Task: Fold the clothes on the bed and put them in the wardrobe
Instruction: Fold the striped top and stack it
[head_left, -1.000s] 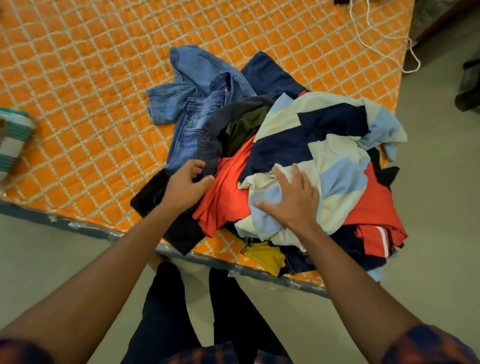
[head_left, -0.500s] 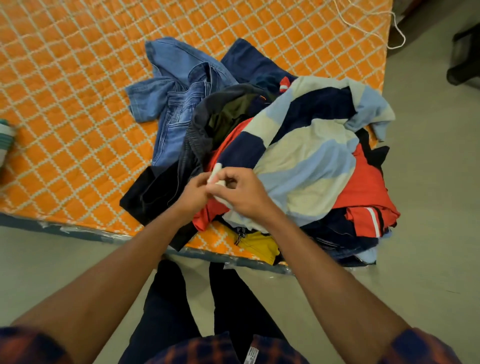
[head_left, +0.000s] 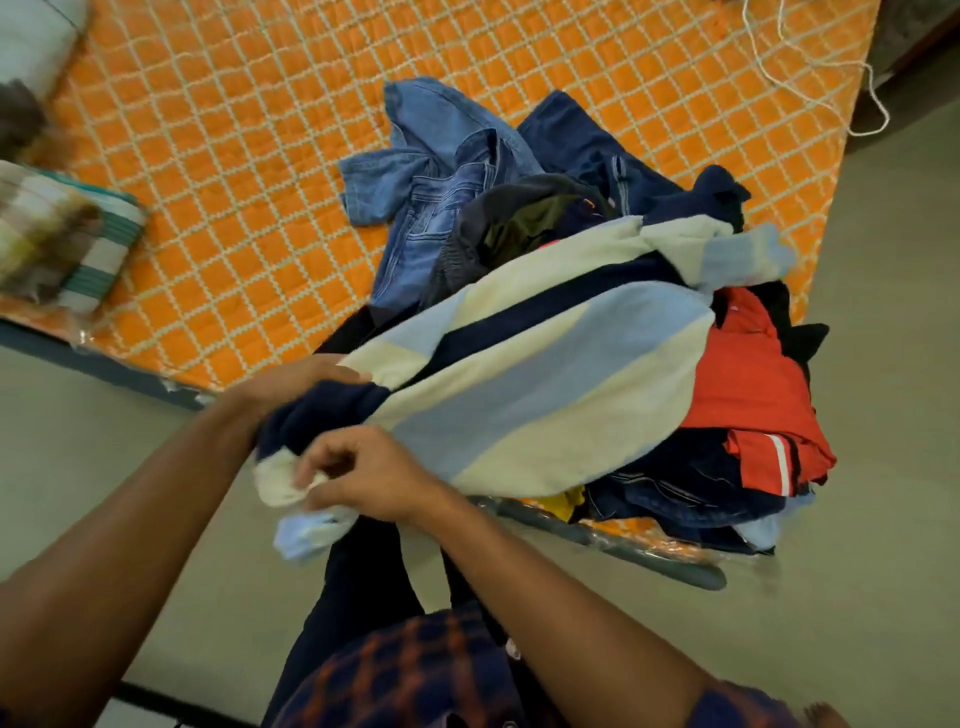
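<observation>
Since half a second ago, both hands have drawn the cream, light-blue and navy striped knit sweater (head_left: 545, 395) off the heap and past the bed's near edge, over the grey floor (head_left: 883, 364). The right hand (head_left: 374, 473) pinches its cream hem between thumb and curled fingers. Just beyond, the left hand (head_left: 291, 382) grips the navy band, fingers buried in fabric. The sweater's far end rests on the clothes pile (head_left: 675, 488) at the corner of the orange quilted bed (head_left: 234, 156), touching a red garment (head_left: 748, 379). Farther off lie blue denim jeans (head_left: 431, 208); bare quilt spreads leftward.
</observation>
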